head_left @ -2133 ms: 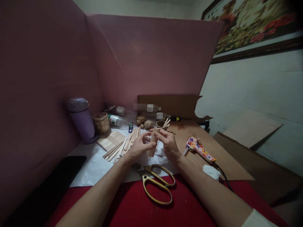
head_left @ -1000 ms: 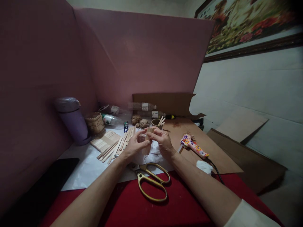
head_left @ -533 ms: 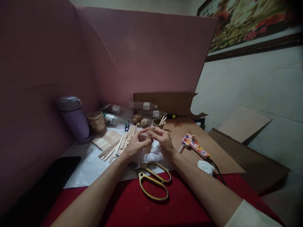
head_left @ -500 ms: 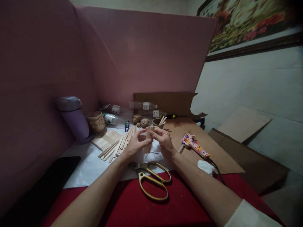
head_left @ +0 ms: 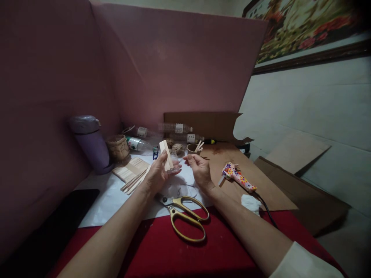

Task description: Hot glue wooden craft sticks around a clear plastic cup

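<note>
My left hand (head_left: 156,175) is closed on a small piece made of wooden craft sticks (head_left: 165,154), which stands tilted above a clear plastic cup (head_left: 174,163) that the same hand seems to hold. Just to the right, my right hand (head_left: 199,170) hovers with its fingers curled; I cannot see anything in it. Loose craft sticks (head_left: 136,175) lie on the white sheet (head_left: 113,204) left of my left hand.
Gold-handled scissors (head_left: 185,216) lie on the red cloth in front of my hands. A flowered glue gun (head_left: 237,177) rests on brown cardboard at right, beside a white wad (head_left: 251,202). Behind stand a purple flask (head_left: 91,141), a woven basket (head_left: 118,148), bottles, twine balls and a cup with sticks (head_left: 193,148).
The hands have come apart. My left hand has lifted the joined sticks up and to the left, and my right hand has let go of them.
</note>
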`<state>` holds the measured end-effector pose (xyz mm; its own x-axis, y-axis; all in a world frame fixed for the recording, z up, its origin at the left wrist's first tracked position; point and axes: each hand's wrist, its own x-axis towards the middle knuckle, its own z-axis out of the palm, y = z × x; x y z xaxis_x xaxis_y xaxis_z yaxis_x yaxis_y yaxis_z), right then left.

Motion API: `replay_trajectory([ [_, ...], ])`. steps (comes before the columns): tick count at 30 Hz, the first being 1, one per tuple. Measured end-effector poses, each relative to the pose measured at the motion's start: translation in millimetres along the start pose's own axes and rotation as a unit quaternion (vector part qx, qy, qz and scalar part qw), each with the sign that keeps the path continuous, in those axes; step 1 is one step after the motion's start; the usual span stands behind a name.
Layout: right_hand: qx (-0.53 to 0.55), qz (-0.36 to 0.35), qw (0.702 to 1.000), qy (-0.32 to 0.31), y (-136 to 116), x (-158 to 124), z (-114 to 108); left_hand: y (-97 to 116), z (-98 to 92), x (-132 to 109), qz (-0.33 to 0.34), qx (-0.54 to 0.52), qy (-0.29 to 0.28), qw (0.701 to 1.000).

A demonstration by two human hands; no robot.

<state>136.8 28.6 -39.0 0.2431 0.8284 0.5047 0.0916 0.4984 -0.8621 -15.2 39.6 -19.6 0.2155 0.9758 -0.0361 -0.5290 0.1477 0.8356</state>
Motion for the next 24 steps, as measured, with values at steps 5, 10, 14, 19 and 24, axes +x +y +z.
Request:
replay_trajectory([
  [5,-0.03,-0.033,0.999,-0.012,-1.3,-6.3,2.7,0.1,2.5,-3.2,0.009,-0.01,-0.004,1.0],
  [10,-0.074,-0.161,0.983,-0.04,-1.2,-11.7,3.5,-2.4,1.7,-2.9,0.017,-0.048,-0.033,0.998],
  [14,-0.117,-0.232,0.963,-0.07,-1.5,-15.9,2.9,-6.8,-2.9,0.3,0.034,-0.068,-0.043,0.996],
  [19,-0.143,-0.246,0.954,-0.092,1.9,-16.5,2.0,-8.8,-5.1,0.6,0.048,-0.061,-0.04,0.996],
  [24,-0.126,-0.244,0.957,-0.095,2.2,-13.8,0.4,-7.9,-1.1,-2.1,0.063,-0.054,-0.028,0.996],
])
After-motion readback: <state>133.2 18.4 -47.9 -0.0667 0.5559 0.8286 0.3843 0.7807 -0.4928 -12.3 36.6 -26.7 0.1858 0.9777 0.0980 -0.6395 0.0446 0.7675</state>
